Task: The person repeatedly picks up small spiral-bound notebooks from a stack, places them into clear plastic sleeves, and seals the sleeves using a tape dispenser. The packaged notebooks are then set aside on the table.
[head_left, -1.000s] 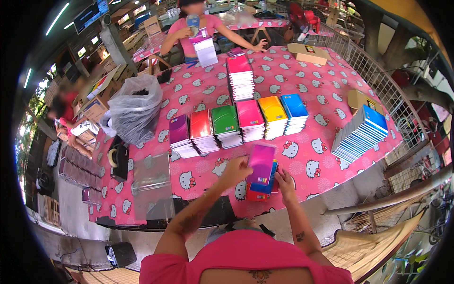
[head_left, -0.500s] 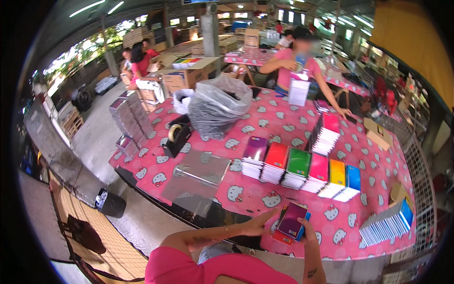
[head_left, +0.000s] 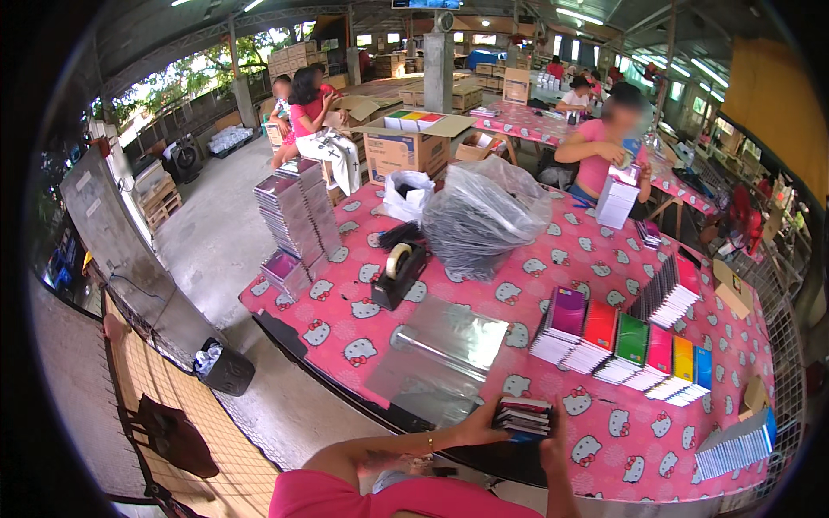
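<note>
Near the table's front edge, a small stack of spiral notebooks (head_left: 523,418) is gripped between my two hands, its edges turned upward. My left hand (head_left: 480,423) closes on the stack's left side, and my right hand (head_left: 553,445) holds its right side. Just beyond my left hand lie clear plastic sheets (head_left: 458,337), flat and shiny. To the right of them stands a row of notebook piles in purple, red, green, pink, yellow and blue, such as the purple pile (head_left: 566,315) and the green pile (head_left: 631,341).
A tape dispenser (head_left: 397,274) and a grey plastic bag (head_left: 488,216) stand on the pink patterned table (head_left: 363,324). Wrapped notebook stacks (head_left: 298,211) rise at the left. Blue notebooks (head_left: 738,445) lean at the right. Across the table, a person (head_left: 609,147) handles a white notebook stack (head_left: 617,203).
The view has swung left. The notebooks, earlier fanned with a purple cover showing and my left hand apart, are now squared together and held edge-up in both hands.
</note>
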Motion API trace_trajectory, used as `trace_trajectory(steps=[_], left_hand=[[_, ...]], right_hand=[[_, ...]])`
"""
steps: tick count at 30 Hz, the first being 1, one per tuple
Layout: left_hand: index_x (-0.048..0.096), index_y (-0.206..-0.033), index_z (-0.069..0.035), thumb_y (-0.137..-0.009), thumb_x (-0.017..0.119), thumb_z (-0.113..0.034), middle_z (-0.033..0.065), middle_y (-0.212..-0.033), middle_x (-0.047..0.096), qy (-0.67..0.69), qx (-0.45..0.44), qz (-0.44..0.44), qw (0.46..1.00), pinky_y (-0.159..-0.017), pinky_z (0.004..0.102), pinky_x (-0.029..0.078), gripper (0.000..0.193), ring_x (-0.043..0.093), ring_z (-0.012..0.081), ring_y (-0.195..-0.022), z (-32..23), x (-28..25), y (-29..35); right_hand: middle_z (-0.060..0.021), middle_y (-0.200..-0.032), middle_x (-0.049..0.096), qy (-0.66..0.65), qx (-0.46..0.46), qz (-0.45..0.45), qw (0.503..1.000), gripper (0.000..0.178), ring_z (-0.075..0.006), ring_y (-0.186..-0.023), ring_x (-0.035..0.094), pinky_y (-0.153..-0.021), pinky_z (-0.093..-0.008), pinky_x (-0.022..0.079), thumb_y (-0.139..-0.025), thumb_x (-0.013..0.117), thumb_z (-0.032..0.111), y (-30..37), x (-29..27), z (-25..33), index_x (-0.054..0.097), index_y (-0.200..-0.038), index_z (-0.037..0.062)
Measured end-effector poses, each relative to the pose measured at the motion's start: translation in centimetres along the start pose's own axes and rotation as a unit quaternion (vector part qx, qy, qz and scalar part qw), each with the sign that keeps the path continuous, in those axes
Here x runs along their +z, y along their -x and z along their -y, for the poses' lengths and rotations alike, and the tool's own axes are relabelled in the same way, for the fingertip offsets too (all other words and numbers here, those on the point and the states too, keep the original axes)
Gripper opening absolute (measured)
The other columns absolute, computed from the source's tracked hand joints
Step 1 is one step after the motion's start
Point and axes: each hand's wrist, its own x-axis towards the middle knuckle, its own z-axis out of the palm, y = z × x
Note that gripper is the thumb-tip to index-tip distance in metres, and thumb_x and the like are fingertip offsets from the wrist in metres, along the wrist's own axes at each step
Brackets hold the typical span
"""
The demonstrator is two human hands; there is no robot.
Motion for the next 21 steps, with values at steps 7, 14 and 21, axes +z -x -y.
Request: trace_trajectory(steps=[7, 14, 21], left_hand=[[0.027, -0.143, -0.004, -0.072, 0.079, -0.005, 0.0156, -0.133, 0.046, 0.030, 0.060, 0.040, 0.997, -0.107, 0.0371, 0.039, 0.088, 0.046, 0.0248, -0.127, 3.9, -0.7, -0.7], [0.020, -0.147, 0.001, -0.072, 0.085, -0.027, 0.0213, -0.130, 0.050, -0.125, 0.020, 0.081, 0.989, -0.105, 0.0412, 0.040, 0.103, 0.049, 0.0309, -0.126, 6.0, -2.3, -0.1], [0.021, -0.150, 0.006, -0.080, 0.069, -0.056, 0.0273, -0.154, 0.027, -0.503, 0.139, 0.074, 0.850, -0.117, 0.0539, 0.017, 0.105, 0.022, 0.0389, -0.146, -8.8, -0.1, -2.1]], right_hand=[[-0.0123, -0.131, 0.046, 0.062, -0.047, -0.131, 0.988, 0.105, -0.0276, -0.123, 0.050, -0.103, -0.0422, 0.045, -0.064, 0.093, 0.030, 1.7, 3.4, -4.8, 0.030, -0.143, 0.0062], [-0.0105, -0.131, 0.050, 0.144, -0.017, -0.123, 0.982, 0.106, -0.0253, -0.123, 0.052, -0.103, -0.0406, 0.045, -0.057, 0.095, 0.011, 2.1, 2.6, -6.0, 0.030, -0.141, 0.0065], [-0.0098, -0.120, 0.057, 0.027, 0.105, -0.095, 0.990, 0.085, -0.0212, -0.115, 0.056, -0.098, -0.0377, 0.047, -0.064, 0.088, 0.003, 1.4, 0.2, -6.9, 0.037, -0.132, 0.0071]])
